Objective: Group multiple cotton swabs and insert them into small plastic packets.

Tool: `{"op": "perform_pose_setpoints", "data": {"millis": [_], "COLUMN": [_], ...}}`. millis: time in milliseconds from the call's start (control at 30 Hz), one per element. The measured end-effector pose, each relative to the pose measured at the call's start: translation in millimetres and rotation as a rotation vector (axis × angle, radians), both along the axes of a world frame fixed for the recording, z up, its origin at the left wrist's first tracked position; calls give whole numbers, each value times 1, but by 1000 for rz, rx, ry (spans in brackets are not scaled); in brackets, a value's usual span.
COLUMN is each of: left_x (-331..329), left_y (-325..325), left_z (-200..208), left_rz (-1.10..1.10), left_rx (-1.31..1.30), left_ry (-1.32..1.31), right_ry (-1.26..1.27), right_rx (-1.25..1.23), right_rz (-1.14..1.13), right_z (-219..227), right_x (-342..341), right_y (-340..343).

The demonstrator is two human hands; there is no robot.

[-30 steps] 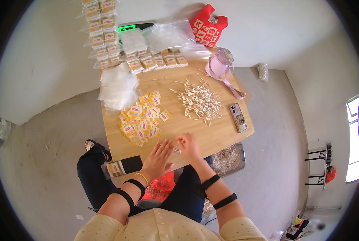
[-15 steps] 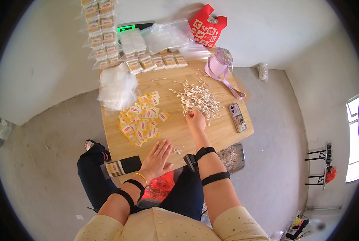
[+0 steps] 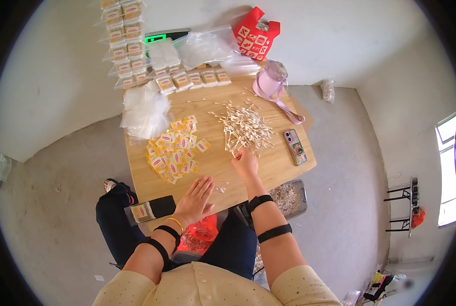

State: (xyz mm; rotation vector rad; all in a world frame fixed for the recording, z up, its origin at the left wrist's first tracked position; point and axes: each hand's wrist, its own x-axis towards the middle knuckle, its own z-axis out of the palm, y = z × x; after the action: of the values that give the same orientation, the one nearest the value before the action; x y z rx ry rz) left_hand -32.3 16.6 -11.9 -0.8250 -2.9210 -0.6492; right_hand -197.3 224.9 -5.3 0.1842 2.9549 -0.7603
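Observation:
A loose heap of cotton swabs lies on the wooden table, right of its middle. At the heap's near edge my right hand has its fingers pinched together; thin swab ends show by the fingertips. My left hand lies flat near the table's front edge, fingers stretched out. Beside its fingertips rest a few cotton swabs, partly covered by the hand. Left of the heap are scattered yellow-and-white paper cards. By my left wrist a clear bag of swabs with a card lies against a black block.
Clear plastic bags lie at the table's left. Packed swab bags line the back, with a tall stack behind. A lilac strapped container and a phone stand right. A grey bin of swabs sits below the table's right edge.
My right hand has drawn slightly nearer to me, out from the heap's edge. My left hand stays flat by the few swabs. The whole view has shifted a little.

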Motion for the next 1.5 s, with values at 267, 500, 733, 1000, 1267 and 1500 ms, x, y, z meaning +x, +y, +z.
{"op": "perform_pose_setpoints", "data": {"millis": [267, 500, 733, 1000, 1267, 1500], "left_x": [-1, -2, 1, -1, 0, -1], "left_y": [3, 6, 1, 3, 3, 5], "left_z": [2, 3, 0, -1, 2, 1], "left_rz": [-1, -3, 13, 4, -5, -1], "left_rx": [27, 30, 20, 31, -13, -17], "left_ry": [22, 38, 26, 19, 6, 5], "right_ry": [213, -658, -687, -313, -235, -8], "right_rx": [153, -1169, -839, -840, -747, -396], "right_rz": [147, -218, -133, 58, -76, -101], "right_z": [-4, 14, 22, -4, -7, 2], "right_x": [12, -1, 27, 56, 69, 85], "right_y": [11, 53, 30, 46, 73, 95]}}
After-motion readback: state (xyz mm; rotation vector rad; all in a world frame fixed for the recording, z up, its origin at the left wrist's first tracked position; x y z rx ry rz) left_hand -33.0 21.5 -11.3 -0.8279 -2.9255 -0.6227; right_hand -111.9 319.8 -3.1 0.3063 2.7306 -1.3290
